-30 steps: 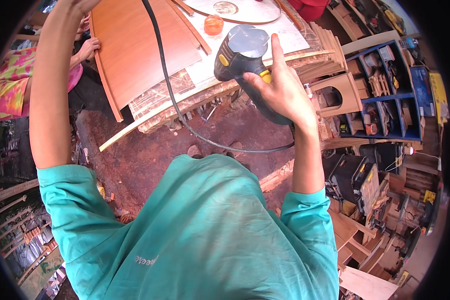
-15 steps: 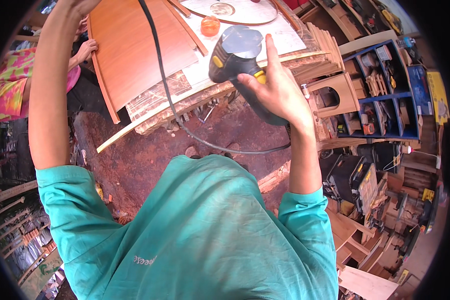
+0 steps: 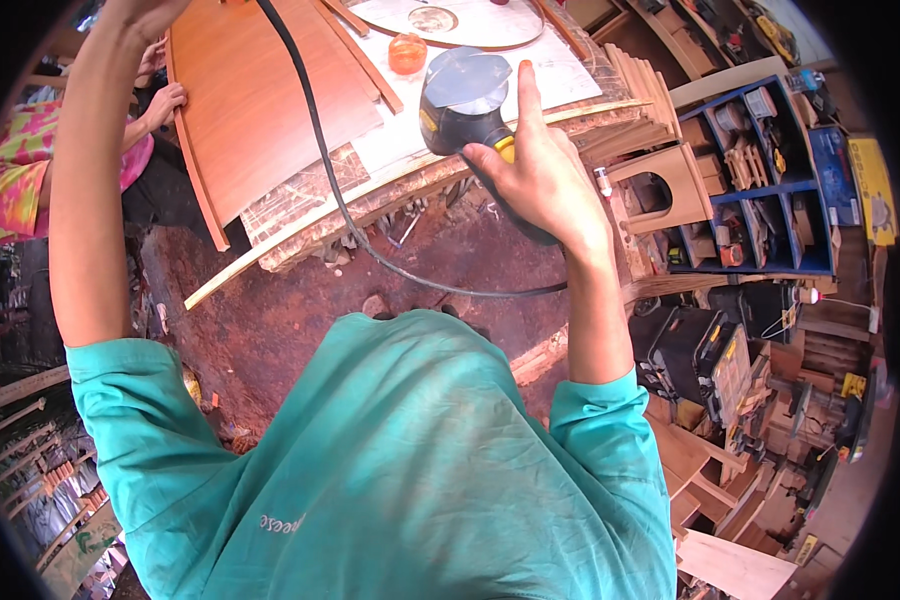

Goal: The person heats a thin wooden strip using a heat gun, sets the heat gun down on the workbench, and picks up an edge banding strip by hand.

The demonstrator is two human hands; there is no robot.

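My right hand (image 3: pixel 540 180) is wrapped around an electric sander (image 3: pixel 467 125), dark with yellow parts and a smooth grey face at its far end. The thumb lies across its near side and the index finger stretches past it. The sander is over the near edge of the workbench; whether it touches the surface I cannot tell. From the sander a black cable (image 3: pixel 322 140) loops over the floor and rises past the bench. My left hand (image 3: pixel 142 14) is cut off by the top edge, its fingers out of sight, close to a reddish-brown wood panel (image 3: pixel 260 100).
At the left, a co-worker's hand (image 3: pixel 165 103) rests on the panel's edge strip. An orange ball-like object (image 3: pixel 407 53) and an oval-outlined piece (image 3: pixel 450 8) lie on the white surface. A blue shelf unit (image 3: pixel 755 197) and black tool cases (image 3: pixel 685 335) stand to the right.
The whole scene has shifted slightly left in the view. My right hand and the sander have moved a little left with it, the sander's grey face turned slightly. The grip is unchanged.
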